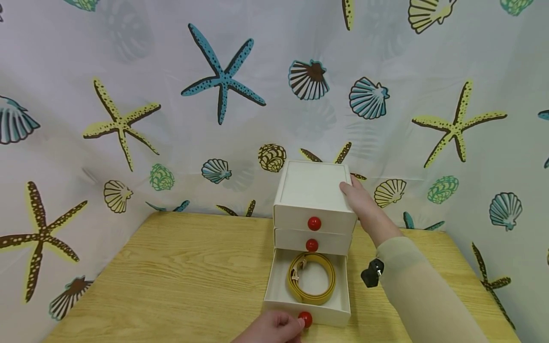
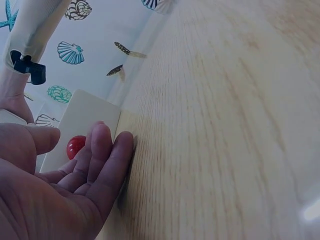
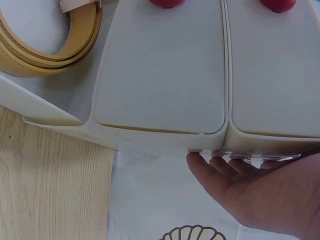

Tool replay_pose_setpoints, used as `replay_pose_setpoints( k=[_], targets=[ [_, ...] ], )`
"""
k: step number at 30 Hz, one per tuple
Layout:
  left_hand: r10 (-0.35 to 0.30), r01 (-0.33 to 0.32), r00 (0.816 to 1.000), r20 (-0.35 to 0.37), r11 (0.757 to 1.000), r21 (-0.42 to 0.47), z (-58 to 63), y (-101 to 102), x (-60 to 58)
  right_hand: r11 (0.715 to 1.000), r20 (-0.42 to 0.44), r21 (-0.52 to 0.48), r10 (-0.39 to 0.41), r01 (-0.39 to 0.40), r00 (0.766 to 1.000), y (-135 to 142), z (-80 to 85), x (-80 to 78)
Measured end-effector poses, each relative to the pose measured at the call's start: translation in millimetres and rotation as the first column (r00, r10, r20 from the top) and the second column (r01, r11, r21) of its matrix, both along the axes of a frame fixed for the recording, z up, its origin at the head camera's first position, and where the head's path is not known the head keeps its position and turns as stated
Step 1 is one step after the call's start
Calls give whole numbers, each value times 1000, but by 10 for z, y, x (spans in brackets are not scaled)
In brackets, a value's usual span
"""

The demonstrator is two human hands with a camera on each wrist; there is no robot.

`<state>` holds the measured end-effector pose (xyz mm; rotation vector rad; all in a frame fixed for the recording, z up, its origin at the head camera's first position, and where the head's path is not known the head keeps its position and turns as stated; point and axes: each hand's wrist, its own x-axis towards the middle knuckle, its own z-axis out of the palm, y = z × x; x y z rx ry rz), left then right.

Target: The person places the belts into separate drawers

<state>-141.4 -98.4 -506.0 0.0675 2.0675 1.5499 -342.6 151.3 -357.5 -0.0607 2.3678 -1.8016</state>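
A small white chest of three drawers (image 1: 315,183) with red knobs stands on the wooden table. Its bottom drawer (image 1: 270,283) is pulled out, and a coiled yellow belt (image 1: 330,281) with a light buckle lies inside. My left hand (image 1: 272,326) is at the bottom drawer's red knob (image 1: 306,318); in the left wrist view its thumb and loosely bent fingers (image 2: 101,142) are spread around the knob, and firm contact cannot be made out. Against the chest's right side rests my right hand (image 3: 255,187), its thumb on the top edge.
The wooden table (image 1: 184,267) extends left and right of the chest. A patterned curtain (image 1: 274,114) with starfish and shells hangs close behind and at both sides. A black device (image 1: 372,273) is strapped to the right wrist.
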Motion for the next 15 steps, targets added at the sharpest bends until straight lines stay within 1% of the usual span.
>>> replay_pose_setpoints(
  k=[7, 11, 15],
  targets=[
    [-16, 16, 999, 35, 1000, 3, 10, -13, 23, 1000, 0, -3, 2, -2, 1000, -6, 14, 18],
    [-25, 25, 998, 55, 1000, -1, 15, -5, 8, 1000, -2, 4, -4, 4, 1000, -1, 1, 9],
    [-19, 20, 998, 61, 1000, -1, 6, 13, -12, 1000, -3, 11, -8, 8, 1000, 5, -15, -1]
  ],
)
